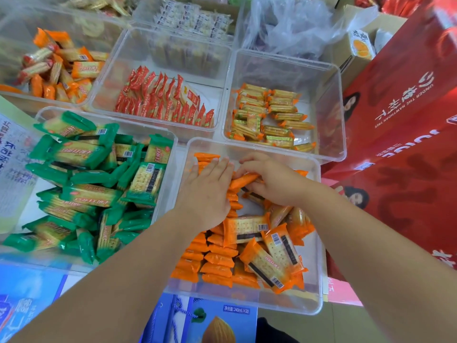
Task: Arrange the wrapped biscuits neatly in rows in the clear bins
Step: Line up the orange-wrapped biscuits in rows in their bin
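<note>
the nearest clear bin [247, 299] sits front and centre, and both hands are inside its far half. the left hand [207, 191] lies flat, fingers straight and close together, pressing down on the tops of the orange packet rows [215, 263], which stand on edge along the bin's left side in close columns running from the near wall towards the far one. the right hand [272, 181] is just beside it, its fingers curled round a single orange packet [243, 180]. this packet is tilted, with one end touching the rows next to the left hand. on the bin's right side a loose pile [274, 253] of the same orange biscuits lies flat and crooked, some with barcodes facing up. to the left, a second clear bin [174, 154] holds a jumble of green packets [86, 184]. behind, red packets [163, 100] stand in rows in another bin, and to their right gold-green packets with orange ends [269, 117] lie partly lined up in a fourth. red cartons [395, 125] stand along the right side, and a blue carton [222, 325] shows below the nearest bin.
</note>
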`<state>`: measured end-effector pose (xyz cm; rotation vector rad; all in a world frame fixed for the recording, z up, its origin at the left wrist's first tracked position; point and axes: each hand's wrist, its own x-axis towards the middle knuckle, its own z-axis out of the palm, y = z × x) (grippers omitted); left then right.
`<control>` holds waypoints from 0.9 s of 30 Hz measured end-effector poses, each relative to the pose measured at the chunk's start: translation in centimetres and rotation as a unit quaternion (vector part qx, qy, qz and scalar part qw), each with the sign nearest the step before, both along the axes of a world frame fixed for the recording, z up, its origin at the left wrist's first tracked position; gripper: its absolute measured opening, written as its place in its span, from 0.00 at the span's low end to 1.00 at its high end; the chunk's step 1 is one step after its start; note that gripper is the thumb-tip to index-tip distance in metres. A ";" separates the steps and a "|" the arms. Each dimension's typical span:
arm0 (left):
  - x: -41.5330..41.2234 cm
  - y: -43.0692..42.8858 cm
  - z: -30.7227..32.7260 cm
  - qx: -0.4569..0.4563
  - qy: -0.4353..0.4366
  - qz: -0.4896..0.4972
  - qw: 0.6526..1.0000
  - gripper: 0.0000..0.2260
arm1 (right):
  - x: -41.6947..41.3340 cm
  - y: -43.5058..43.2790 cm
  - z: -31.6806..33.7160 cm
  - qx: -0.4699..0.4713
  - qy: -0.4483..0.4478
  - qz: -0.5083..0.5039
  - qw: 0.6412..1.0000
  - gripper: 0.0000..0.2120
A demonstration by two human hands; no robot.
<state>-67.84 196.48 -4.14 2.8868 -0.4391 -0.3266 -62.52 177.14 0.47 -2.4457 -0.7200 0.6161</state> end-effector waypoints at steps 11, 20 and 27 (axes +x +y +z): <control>-0.6 -0.2 -1.5 0.057 -0.008 0.005 0.998 0.36 | -1.0 0.1 1.4 0.118 -0.159 -0.187 0.962 0.15; -2.3 0.7 -0.4 0.061 0.020 -0.007 0.998 0.33 | -0.5 3.5 -1.8 -0.007 -0.160 -0.164 0.973 0.14; -8.4 3.9 1.2 -0.014 -0.091 0.124 0.988 0.29 | -0.9 4.5 -4.2 0.101 -0.072 -0.234 0.964 0.15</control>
